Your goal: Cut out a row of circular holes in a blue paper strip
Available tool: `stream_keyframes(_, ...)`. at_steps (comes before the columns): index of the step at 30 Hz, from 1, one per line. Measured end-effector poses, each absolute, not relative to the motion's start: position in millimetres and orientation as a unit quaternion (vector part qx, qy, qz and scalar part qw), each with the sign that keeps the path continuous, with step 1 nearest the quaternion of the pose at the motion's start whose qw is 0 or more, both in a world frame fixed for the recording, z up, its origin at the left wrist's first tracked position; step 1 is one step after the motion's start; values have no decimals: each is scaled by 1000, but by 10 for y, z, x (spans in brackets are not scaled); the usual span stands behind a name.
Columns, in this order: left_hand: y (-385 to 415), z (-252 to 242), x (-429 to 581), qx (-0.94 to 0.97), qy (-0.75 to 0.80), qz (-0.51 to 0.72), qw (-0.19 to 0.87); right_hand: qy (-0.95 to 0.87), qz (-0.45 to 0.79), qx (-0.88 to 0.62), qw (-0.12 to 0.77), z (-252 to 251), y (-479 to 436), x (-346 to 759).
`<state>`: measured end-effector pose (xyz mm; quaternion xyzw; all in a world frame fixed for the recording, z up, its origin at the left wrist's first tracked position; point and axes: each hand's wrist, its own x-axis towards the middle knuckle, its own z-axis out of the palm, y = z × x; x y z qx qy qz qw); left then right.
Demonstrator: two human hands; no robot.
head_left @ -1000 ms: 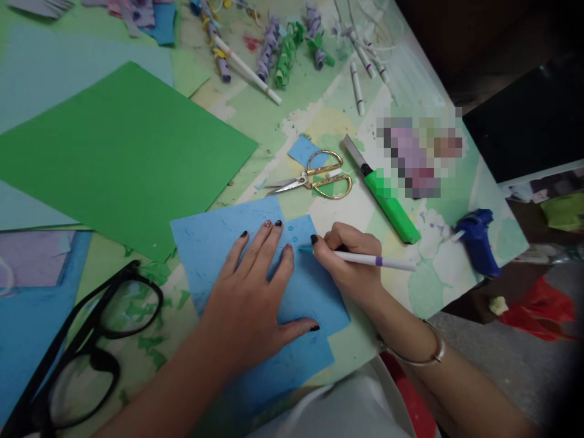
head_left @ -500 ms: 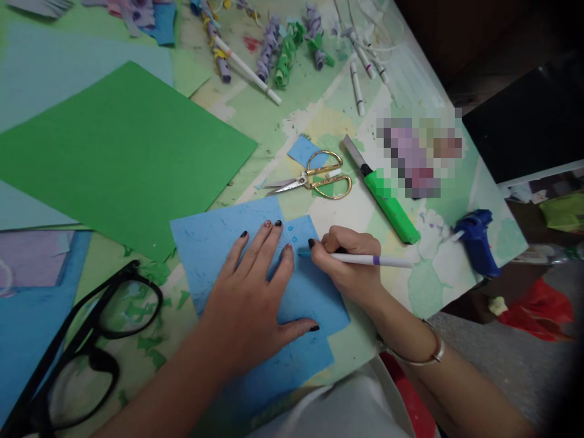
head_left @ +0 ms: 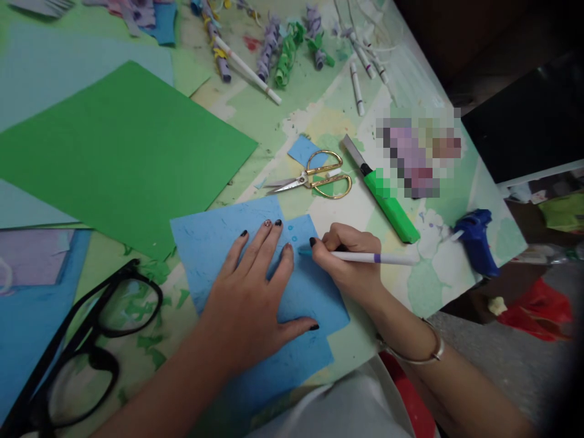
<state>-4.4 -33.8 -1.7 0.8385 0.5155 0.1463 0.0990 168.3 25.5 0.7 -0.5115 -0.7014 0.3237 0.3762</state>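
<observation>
My left hand [head_left: 255,298] lies flat with spread fingers on a blue sheet of paper [head_left: 319,298]. In my right hand [head_left: 351,264] a white felt-tip pen [head_left: 395,259] with a purple band is pinched, its blue tip at the paper just right of my left fingers. Small blue ring marks show on the sheet above the tip. Gold-handled scissors [head_left: 303,179] lie partly open beyond the paper, by a small blue scrap [head_left: 301,150]. To their right rests a green utility knife [head_left: 390,207] with its blade out.
Green paper [head_left: 137,152] covers the left side, with black eyeglasses [head_left: 100,322] nearer me. A blue glue gun [head_left: 479,243] lies at the table's right edge. Several pens [head_left: 357,88] and curled paper rolls [head_left: 289,55] are at the back. A blurred patch hides something right of the knife.
The right hand and the pen have shifted very slightly, with the pen's rear end a touch farther right. My left hand and the paper have stayed in place.
</observation>
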Motion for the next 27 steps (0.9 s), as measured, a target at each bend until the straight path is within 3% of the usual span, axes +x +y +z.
stream_keyframes(27,-330,-19,-41,839,514,151,95,-711,303,-498,394,-2,254,1682)
